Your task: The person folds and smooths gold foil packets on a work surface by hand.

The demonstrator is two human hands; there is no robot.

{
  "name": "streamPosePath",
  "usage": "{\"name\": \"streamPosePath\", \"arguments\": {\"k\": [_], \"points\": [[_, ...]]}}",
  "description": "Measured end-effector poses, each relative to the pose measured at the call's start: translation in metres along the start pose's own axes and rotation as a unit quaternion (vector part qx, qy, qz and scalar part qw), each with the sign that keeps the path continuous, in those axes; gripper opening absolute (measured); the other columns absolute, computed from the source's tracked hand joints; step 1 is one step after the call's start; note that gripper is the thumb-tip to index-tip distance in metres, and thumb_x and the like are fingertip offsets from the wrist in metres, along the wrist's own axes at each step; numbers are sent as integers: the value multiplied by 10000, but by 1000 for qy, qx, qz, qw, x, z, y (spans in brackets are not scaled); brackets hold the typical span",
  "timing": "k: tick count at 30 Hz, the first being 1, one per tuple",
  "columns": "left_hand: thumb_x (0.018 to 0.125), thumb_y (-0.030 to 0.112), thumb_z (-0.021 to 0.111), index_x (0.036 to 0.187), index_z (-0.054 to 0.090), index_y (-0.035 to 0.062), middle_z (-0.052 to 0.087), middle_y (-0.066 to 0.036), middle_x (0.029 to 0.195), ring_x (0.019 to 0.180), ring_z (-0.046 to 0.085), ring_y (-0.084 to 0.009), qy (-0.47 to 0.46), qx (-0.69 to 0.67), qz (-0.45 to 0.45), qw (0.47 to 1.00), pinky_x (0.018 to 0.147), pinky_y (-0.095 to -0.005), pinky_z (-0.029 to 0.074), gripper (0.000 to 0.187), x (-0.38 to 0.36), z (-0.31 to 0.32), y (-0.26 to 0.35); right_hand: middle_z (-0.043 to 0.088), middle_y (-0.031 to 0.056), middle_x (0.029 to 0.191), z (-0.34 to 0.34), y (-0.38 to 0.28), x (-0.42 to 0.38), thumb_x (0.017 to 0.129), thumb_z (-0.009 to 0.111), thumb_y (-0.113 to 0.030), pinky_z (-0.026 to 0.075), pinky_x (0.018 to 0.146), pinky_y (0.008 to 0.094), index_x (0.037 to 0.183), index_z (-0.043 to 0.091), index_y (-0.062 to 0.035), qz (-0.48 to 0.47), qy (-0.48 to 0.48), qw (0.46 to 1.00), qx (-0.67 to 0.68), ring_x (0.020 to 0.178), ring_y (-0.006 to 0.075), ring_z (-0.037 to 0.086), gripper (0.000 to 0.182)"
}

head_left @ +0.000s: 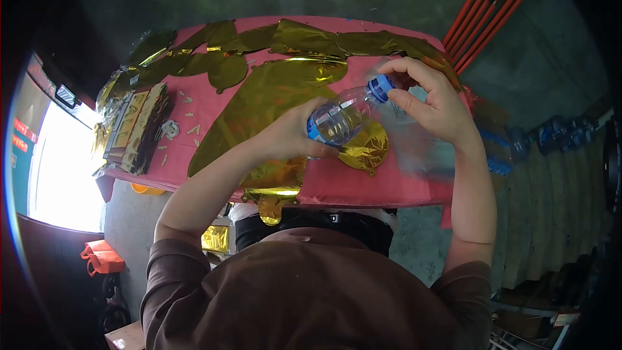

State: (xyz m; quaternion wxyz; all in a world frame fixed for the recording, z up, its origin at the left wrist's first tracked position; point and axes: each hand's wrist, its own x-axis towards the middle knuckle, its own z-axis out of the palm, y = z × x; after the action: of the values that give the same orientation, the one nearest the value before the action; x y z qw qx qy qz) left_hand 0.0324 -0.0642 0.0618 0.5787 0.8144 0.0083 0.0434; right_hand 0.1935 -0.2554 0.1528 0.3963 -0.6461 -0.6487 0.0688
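A clear plastic bottle [350,116] with a blue label is tilted over the table, its neck pointing up and right. My left hand [291,133] is wrapped round the lower part of its body. At the neck, the thumb and fingers of my right hand [434,104] close on the blue cap [380,87]. Beneath the bottle lies a large flat sheet of shiny gold foil [253,107]. A smaller rounded gold foil piece [370,149] rests just under the bottle, between my hands. Clear plastic film [421,149] spreads below my right wrist.
Pink cloth [382,188] covers the table. More gold foil [311,39] runs along its far edge. At left lie a stack of flat gold-and-dark packets [139,126] and small white pieces [170,131]. Large blue-tinted water bottles [557,135] stand at right; red poles [489,10] lean beyond.
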Motion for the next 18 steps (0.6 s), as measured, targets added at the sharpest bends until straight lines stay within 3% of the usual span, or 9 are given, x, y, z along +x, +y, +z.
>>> {"name": "streamPosePath", "arguments": {"k": [8,13,18], "points": [[609,159,792,1229,414,-4,559,-67,1073,978,534,-132,-3,-6,-8,1000,869,-276,428,744,3,2,2,582,34,934,-1,-5,4,819,607,-102,435,786,263,1036,561,-16,24,-19,999,10,826,120,539,237],[609,161,792,1225,420,-7,564,-64,1060,974,539,-135,-4,-9,-6,1000,861,-275,434,738,5,4,0,552,-1,782,-8,0,8,795,655,-103,425,665,232,969,564,-9,68,-55,996,-15,709,74,505,218],[607,168,794,1213,436,-11,574,-77,1046,961,550,-143,19,48,-13,999,862,-287,441,727,4,4,5,510,-26,728,-10,3,9,812,657,-122,385,588,210,943,559,-17,117,-61,991,18,652,39,453,195]]}}
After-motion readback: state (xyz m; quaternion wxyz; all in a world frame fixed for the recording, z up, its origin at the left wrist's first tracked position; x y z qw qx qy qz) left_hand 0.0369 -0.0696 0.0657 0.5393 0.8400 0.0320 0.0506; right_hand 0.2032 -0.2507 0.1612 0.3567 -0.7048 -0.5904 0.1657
